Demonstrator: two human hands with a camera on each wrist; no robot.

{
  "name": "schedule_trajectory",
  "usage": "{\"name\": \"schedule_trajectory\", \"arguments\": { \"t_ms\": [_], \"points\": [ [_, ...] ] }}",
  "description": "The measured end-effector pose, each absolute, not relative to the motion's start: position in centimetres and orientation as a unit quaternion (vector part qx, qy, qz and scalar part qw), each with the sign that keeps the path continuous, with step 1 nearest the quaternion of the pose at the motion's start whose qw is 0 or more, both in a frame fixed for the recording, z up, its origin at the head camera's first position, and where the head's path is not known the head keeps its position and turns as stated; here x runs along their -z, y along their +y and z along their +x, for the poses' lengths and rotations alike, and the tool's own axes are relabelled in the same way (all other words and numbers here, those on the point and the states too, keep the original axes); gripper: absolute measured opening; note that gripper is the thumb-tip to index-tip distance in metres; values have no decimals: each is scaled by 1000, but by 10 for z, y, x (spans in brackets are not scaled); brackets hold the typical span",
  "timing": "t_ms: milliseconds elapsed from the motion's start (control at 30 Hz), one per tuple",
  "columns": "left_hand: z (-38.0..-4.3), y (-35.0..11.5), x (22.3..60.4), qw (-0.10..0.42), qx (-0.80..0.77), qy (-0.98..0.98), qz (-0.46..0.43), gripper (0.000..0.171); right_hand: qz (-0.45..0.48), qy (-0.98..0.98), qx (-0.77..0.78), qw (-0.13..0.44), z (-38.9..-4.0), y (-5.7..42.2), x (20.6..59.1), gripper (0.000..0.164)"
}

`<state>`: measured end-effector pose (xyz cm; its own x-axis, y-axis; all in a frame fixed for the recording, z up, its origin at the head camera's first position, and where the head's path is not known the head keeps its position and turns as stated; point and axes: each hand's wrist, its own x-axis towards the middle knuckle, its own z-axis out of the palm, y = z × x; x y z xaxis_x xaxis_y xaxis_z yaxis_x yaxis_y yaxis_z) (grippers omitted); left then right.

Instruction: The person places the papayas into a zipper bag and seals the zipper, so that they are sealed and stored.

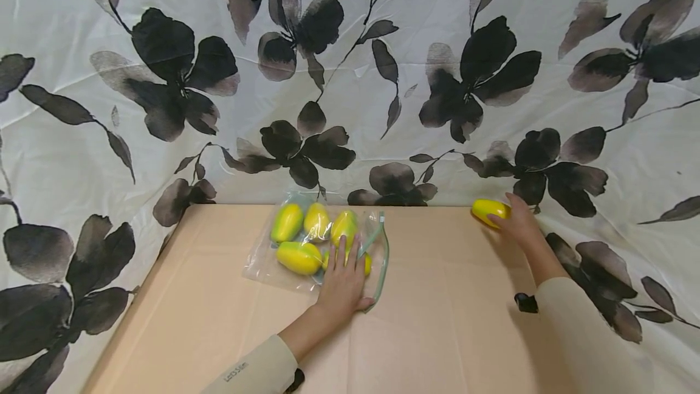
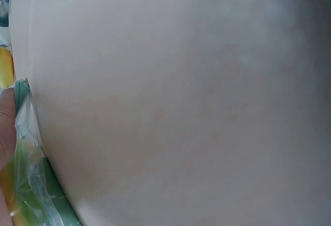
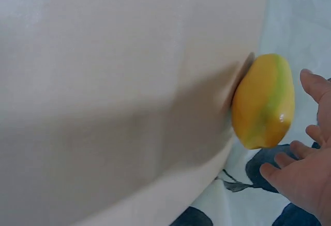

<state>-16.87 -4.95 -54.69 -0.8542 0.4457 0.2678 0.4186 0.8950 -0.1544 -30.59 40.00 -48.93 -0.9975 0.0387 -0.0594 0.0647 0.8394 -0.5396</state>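
Note:
My left hand [image 1: 341, 287] rests with straight, spread fingers on a clear zip bag [image 1: 257, 263] with a green closure along its right side. Inside the bag are several yellow-green mango-like fruits [image 1: 298, 258], one partly hidden under the fingers. In the left wrist view, only part of that hand shows beside the bag [image 2: 33, 179]. At the table's far right corner lies a single mango-like fruit [image 3: 264, 102], yellow with a green streak. My right hand [image 3: 305, 179] is beside it, thumb and fingers spread apart, with a gap to the fruit in the right wrist view.
The tan table [image 1: 437, 315] ends at a far edge just beyond the bag and the single fruit. A white cloth [image 1: 383, 132] with dark flowers hangs behind and spreads along both sides. The right arm casts a shadow across the tabletop.

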Motion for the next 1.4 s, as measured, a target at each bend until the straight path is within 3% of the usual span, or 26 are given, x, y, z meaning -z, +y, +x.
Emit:
{"name": "schedule_trajectory", "arguments": {
  "t_ms": [400, 733, 867, 1400],
  "points": [
    [-169, -51, 547, 152, -46, -962, -224, 118, 33, 956, 290, 43, -314, 408, 512, 81],
    [-168, -50, 544, 149, -52, -962, -224, 118, 37, 946, 323, -5, -310, 404, 523, 77],
    [-168, -50, 544, 146, -52, -962, -223, 117, 29, 948, 318, -19, -307, 405, 526, 80],
    [-167, -50, 541, 132, -47, -966, -218, 113, 15, 933, 360, 11, -275, 394, 524, 90]
  ]
}}
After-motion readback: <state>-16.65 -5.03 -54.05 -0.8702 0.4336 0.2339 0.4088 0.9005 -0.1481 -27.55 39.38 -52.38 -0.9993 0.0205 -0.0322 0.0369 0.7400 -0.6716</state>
